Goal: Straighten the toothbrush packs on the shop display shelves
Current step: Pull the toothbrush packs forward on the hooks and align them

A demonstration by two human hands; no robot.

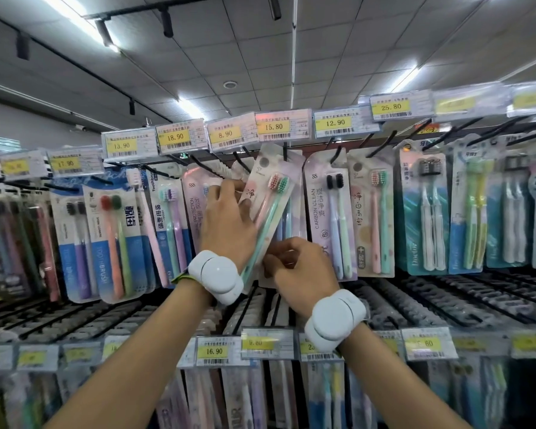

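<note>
I have my left hand [226,221] and right hand [294,261] pinched on the tilted pink-and-green toothbrush pack [270,205] below the 15.80 tag [280,126], seemingly still hooked, so tugging sideways could tear its hang-hole.

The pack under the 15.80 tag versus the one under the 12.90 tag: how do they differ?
The tilted pink-and-green toothbrush pack leans leftward, gripped by the left hand and right hand; the lilac carbon-clean pack hangs straight, untouched. Its bristles are black, the tilted one's pink and green. Both hold two brushes.
</note>
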